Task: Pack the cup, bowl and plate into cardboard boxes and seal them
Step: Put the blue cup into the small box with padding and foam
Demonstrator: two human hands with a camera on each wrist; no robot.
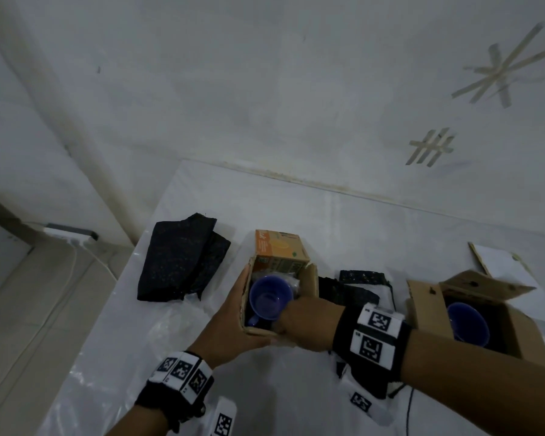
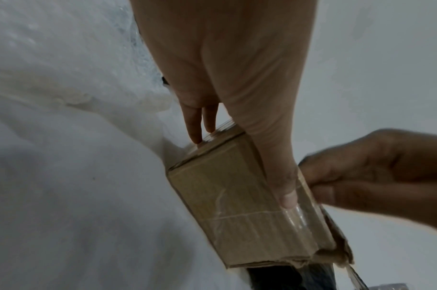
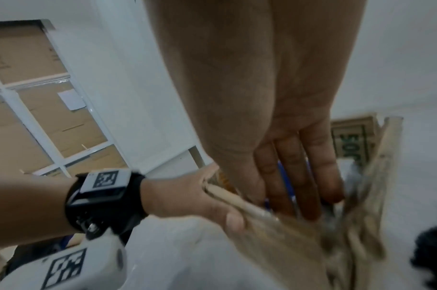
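A small cardboard box (image 1: 310, 278) stands open in the middle of the table, its orange printed flap (image 1: 279, 247) raised at the far side. A blue cup (image 1: 268, 297) sits mouth up inside it. My left hand (image 1: 233, 313) grips the box's left and near walls, thumb laid along one face (image 2: 284, 192). My right hand (image 1: 299, 316) reaches into the box from the near right. Its fingers (image 3: 299, 186) are straight and rest against the cup. A larger open box (image 1: 516, 335) to the right holds a blue bowl (image 1: 468, 322). No plate shows.
Folded dark padding (image 1: 183, 259) lies left of the small box, and more (image 1: 353, 287) lies between the two boxes. A white board (image 1: 497, 262) sits at the back right. White plastic sheeting (image 1: 296, 209) covers the table, whose left edge drops to the floor near a power strip (image 1: 73, 234).
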